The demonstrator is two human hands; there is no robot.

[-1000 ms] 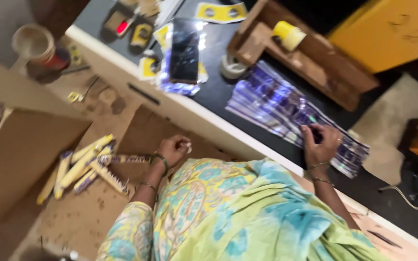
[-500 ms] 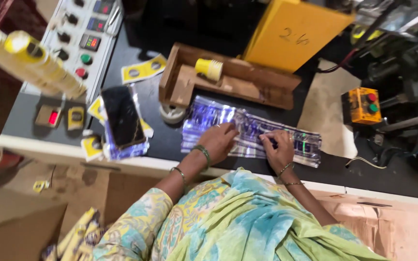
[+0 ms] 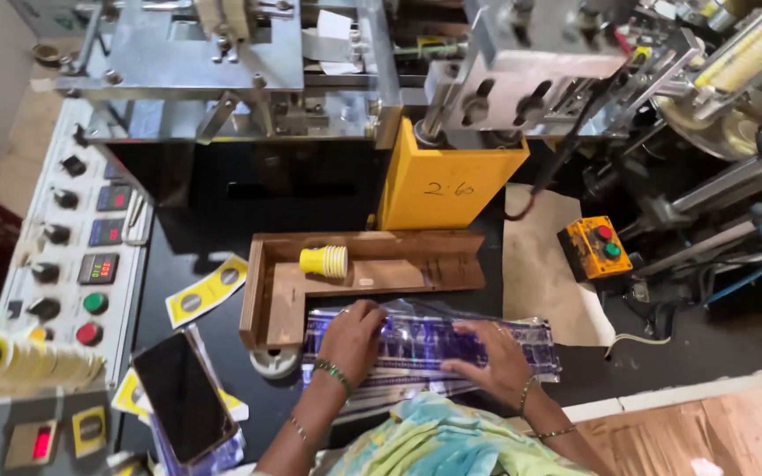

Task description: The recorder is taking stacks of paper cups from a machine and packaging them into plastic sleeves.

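Around the worker the dark bench top (image 3: 196, 256) is crowded: a wooden tray (image 3: 363, 269) lies just behind the hands with a small yellow paper cup (image 3: 324, 261) tipped on its side in it, a yellow metal guard (image 3: 447, 181) stands behind that against the machine, and a sheet of cardboard (image 3: 535, 264) lies off to the right beside a yellow box with a red and a green button (image 3: 594, 247). To the left sit a black phone (image 3: 184, 397), some yellow printed blanks (image 3: 206, 291) and a control panel (image 3: 68, 256) of knobs and small displays (a roll of tape (image 3: 273, 361) is tucked under the tray's corner). Nothing blocks the hands. The stack of shiny purple wrappers (image 3: 425, 345) lies flat at the near edge of the bench, its long axis running left to right, slightly skewed. The left hand (image 3: 352, 337) presses down on its left part, fingers spread and flat; the right hand (image 3: 491, 357) lies open on the right part, palm down, gripping nothing.
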